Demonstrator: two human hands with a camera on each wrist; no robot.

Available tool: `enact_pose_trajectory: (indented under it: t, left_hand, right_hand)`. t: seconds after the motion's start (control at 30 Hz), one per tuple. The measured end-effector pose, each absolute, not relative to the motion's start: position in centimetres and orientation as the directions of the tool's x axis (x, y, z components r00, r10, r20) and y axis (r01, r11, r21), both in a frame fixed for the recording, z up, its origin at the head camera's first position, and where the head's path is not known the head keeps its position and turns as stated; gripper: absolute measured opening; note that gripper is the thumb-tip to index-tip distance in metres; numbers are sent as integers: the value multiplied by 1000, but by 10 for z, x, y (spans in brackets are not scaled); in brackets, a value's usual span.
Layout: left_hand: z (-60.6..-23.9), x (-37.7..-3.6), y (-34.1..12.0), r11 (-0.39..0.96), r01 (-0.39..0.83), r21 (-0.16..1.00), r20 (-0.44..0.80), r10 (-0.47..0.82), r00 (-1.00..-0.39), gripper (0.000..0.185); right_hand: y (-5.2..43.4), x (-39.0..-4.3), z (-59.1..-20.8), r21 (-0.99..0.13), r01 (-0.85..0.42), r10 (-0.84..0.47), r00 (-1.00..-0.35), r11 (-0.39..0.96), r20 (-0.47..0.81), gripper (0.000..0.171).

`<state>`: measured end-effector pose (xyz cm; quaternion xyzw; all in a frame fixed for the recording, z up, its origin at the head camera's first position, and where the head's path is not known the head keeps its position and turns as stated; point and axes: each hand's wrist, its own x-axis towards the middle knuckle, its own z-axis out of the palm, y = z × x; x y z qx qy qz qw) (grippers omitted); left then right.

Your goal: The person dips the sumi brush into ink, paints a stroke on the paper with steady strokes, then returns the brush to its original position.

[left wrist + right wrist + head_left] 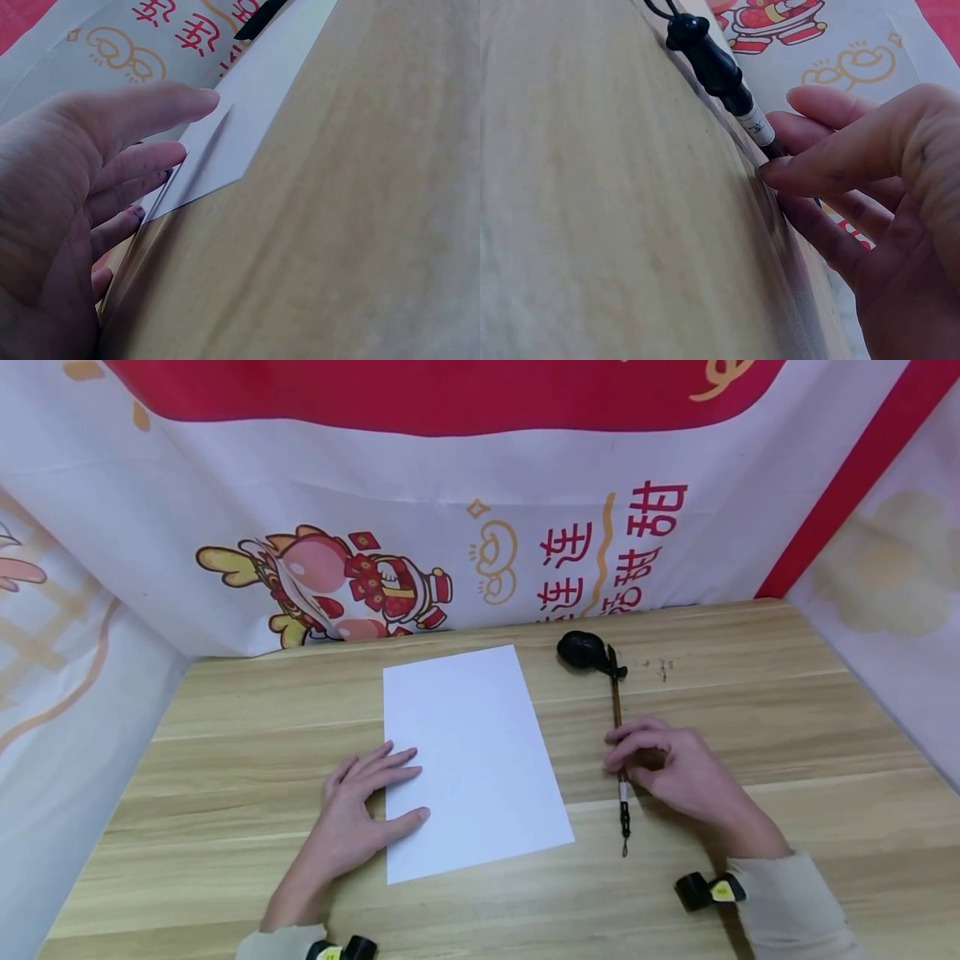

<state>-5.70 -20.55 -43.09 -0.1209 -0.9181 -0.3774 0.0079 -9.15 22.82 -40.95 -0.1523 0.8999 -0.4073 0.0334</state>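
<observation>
Ink may smear if our right hand (678, 768), pinching the brush (618, 727), drags it; left hand (367, 802) lies flat, pressing the paper (468, 752).

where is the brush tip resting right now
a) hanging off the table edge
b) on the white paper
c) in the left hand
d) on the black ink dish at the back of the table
d: the brush lies on the table with its dark tip against the black ink dish, while the right hand curls its fingers round the shaft, apart from the paper.
</observation>
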Motion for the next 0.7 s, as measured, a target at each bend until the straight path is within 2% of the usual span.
enact_pose_trajectory:
  t: [0.7]
  left_hand:
    - [-431,-57,-205,697,213,685,90,209,-974,50]
  right_hand:
    - [231,-86,-395,-813,-284,-276,-948,507,159,36]
